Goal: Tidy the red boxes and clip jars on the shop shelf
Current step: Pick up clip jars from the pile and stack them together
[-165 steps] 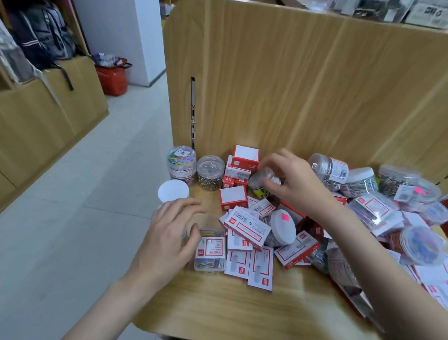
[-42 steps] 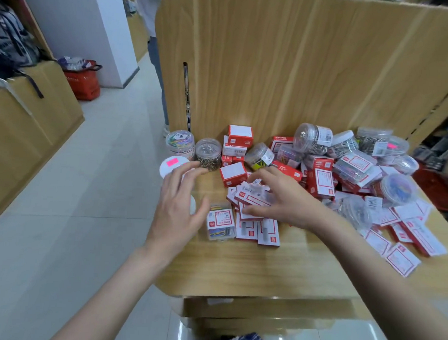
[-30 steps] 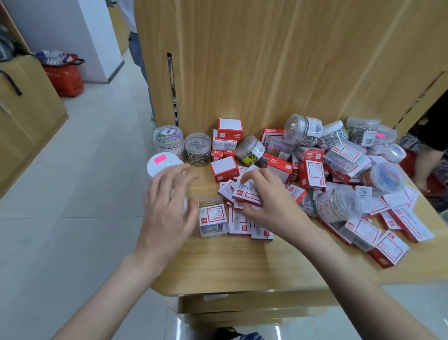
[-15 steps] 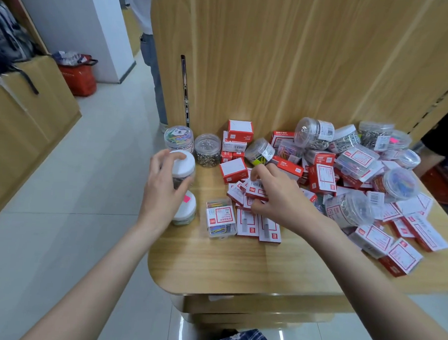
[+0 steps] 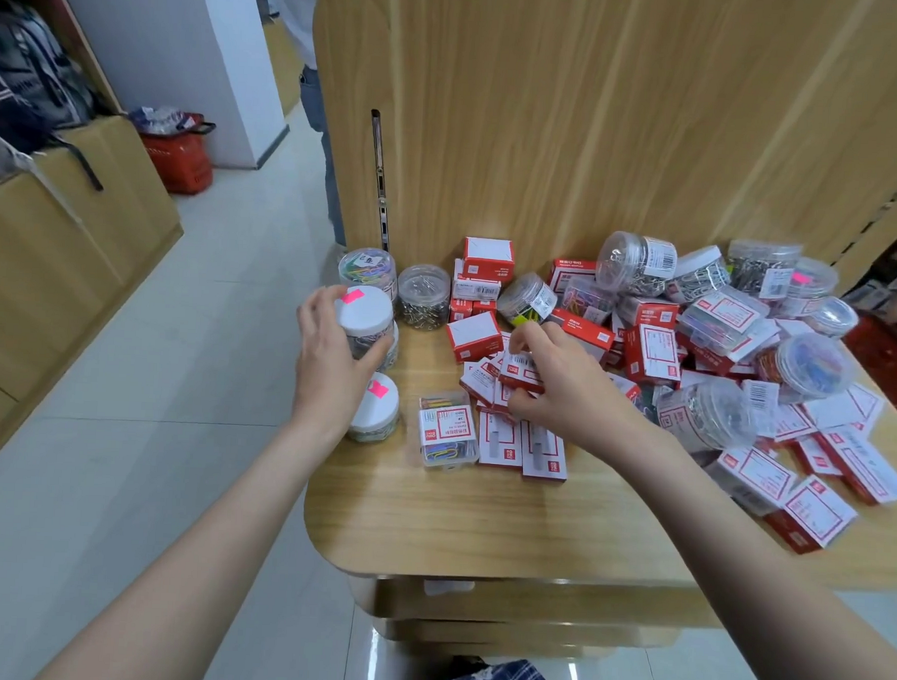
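Observation:
My left hand [image 5: 330, 357] grips a white-lidded clip jar [image 5: 363, 315] with a pink sticker, held upright at the shelf's left edge. Just below it stands a second white-lidded jar [image 5: 377, 411]. My right hand [image 5: 557, 385] pinches a small red and white box [image 5: 519, 368] on top of a loose heap of red boxes [image 5: 504, 434]. Two clear jars [image 5: 422, 295] stand in a row at the back left. A square clear clip box [image 5: 447, 435] lies in front.
The wooden shelf [image 5: 480, 516] has a tall back panel [image 5: 600, 115]. More jars [image 5: 705, 415] and red boxes [image 5: 809, 512] lie jumbled across the right side. A person [image 5: 313, 102] stands in the aisle behind the panel. A red basket [image 5: 179, 161] sits on the floor.
My left hand has lifted the white-lidded jar up and back, uncovering the second jar beneath. My right hand has curled onto a small box in the heap.

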`<state>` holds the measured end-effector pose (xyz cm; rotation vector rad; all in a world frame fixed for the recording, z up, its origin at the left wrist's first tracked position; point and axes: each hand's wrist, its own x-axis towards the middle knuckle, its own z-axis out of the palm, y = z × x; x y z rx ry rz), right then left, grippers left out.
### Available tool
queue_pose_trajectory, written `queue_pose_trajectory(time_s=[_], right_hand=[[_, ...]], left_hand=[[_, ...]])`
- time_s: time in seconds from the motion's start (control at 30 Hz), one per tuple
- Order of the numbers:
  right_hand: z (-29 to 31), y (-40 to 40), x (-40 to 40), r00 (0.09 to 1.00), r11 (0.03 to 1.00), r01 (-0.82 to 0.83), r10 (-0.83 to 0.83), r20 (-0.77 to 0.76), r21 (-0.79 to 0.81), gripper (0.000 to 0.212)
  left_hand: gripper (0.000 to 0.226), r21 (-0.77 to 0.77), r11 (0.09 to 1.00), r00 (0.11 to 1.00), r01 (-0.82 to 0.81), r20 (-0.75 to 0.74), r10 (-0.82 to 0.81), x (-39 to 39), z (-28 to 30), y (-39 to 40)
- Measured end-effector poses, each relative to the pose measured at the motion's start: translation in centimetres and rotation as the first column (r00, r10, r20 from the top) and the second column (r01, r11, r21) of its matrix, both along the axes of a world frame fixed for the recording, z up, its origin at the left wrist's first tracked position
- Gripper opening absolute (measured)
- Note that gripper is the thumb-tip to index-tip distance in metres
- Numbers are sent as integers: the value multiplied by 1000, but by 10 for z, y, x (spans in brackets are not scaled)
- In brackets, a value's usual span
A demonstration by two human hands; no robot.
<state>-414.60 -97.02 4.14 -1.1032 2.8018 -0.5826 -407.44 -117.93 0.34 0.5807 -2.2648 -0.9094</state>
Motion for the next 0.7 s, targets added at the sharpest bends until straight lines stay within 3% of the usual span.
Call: queue_pose_trajectory(time_s=[0.2,0.3,0.4,0.53,0.7], right_hand=[[-2,7,-4,997,993,2,6,73,-116,41],[1,19,-9,996,985,14,1,85,-170,43],[4,40,-7,996,982,3,13,83,-189,42],[-6,62,6,996,982,-68,78,49,-177,38],[-20,72,20,994,975,-101,105,11,-196,33]], left_hand=[[64,21,999,999,-24,40,23,-6,1,6],[55,-190,981,999,-29,-29,23,2,4,13],[42,-351,919,972,178,-81,-219,16,10,32],[48,-282,811,858,513,136,-495,18,-2,58],[64,-261,759,792,597,340,-507,5,-11,71]])
